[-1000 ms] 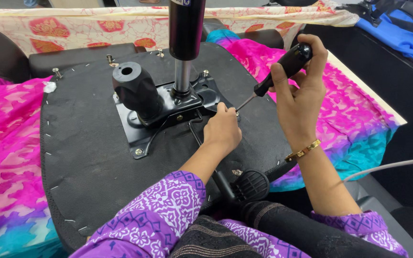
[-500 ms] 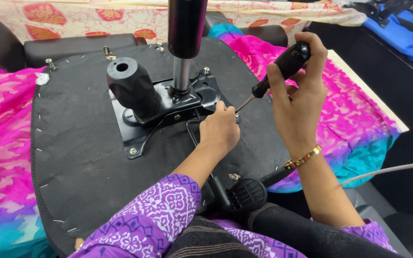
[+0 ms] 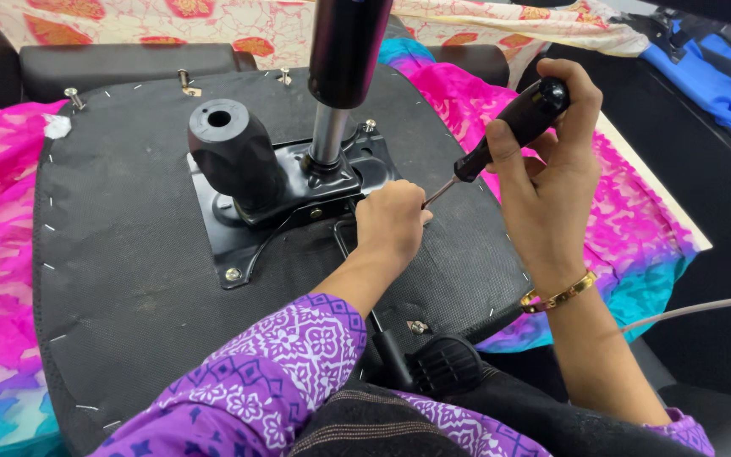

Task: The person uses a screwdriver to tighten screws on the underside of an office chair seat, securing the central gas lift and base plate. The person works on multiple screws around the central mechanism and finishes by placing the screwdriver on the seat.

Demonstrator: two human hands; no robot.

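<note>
Right hand (image 3: 547,182) is closed round a screwdriver (image 3: 501,140), tip at the plate (image 3: 247,241) near the upturned seat's (image 3: 120,254) middle; left hand (image 3: 391,222) curls at the tip, what it pinches hidden. Other plate screws look seated; this one seems unfinished

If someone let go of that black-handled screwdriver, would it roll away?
Probably a little: the screwdriver has a rounded handle, so it may roll. The fabric-covered chair underside looks rough and might slow it. It looks stiff, with a thin metal shaft, held in the right hand.
</note>
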